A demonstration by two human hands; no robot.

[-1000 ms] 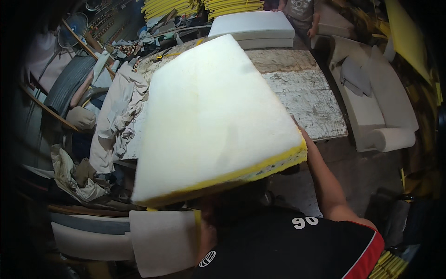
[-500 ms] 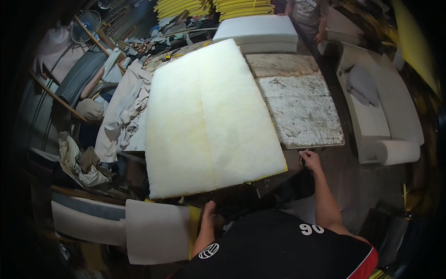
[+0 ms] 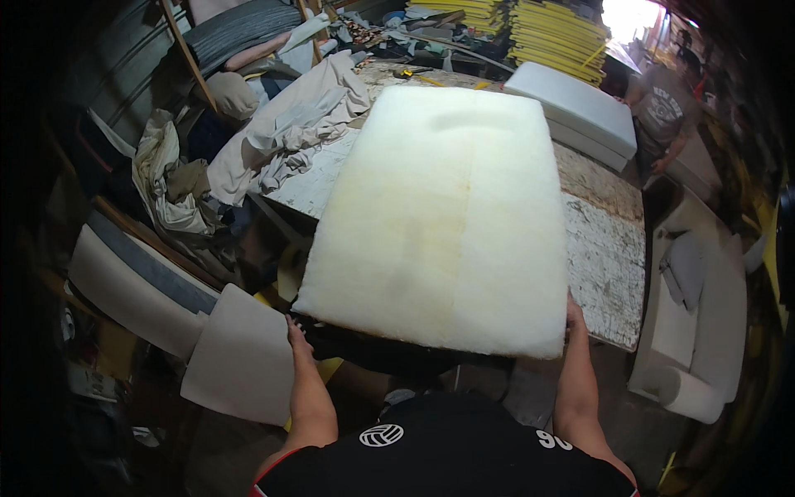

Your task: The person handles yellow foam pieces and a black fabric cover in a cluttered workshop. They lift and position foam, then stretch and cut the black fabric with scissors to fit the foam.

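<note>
A worn, whitish desk spreads under everything at the centre. To its right stands a pale sofa. A big white pad lies over the desk and juts past its near edge. Soft padding spans all of its visible top, so that side looks done; no cloth cover is on it, and its underside is hidden. Crumpled beige cloth lies left of the pad. The right hand is at the pad's near right edge, the left hand by its near left corner; I cannot tell either grip.
</note>
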